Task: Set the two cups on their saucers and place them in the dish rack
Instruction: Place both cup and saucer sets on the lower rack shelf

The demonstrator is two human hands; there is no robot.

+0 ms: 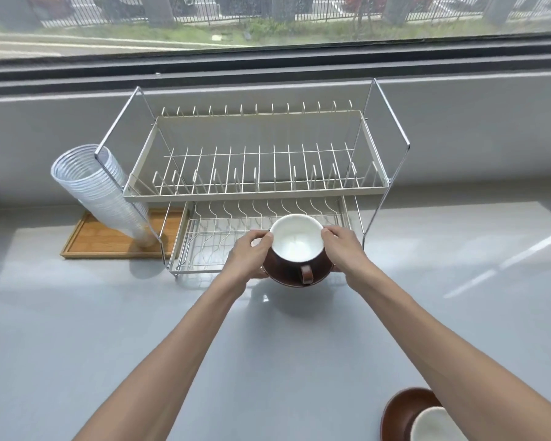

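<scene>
Head view: holding a brown cup (296, 249) with a white inside, seated on its brown saucer (295, 279), both lifted clear of the grey worktop (109, 329) and casting a shadow below; gripping from either side, presumably so that cup and saucer are travelling as one piece without the cup sliding; left hand (250, 254) curling around the left flank, thumb lying at the rim, fingers tucking under the saucer's edge; right hand (342, 246) mirroring it on the right flank, thumb touching the rim, fingers out of sight beneath; both hands closing partly around the pair, neither flat nor clenched; cup handle pointing back toward the wearer, between the two wrists, likely kept clear of the wires ahead.

Hovering just at the front edge of the lower tier (223, 237) of the two-tier dish rack (255, 173), over its right half, upper tier standing bare above; probably aiming at the lower tier, being the nearer shelf with flat wire to take a saucer.

Waiting at the worktop's near right corner: second brown saucer (398, 412) with the second white-lined cup (433, 424) on it, partly hidden by the right forearm, well apart from both hands.

Standing beyond the rack's left end: a leaning stack of clear plastic cups (89, 179) on a wooden tray (102, 237), not part of the job.
</scene>
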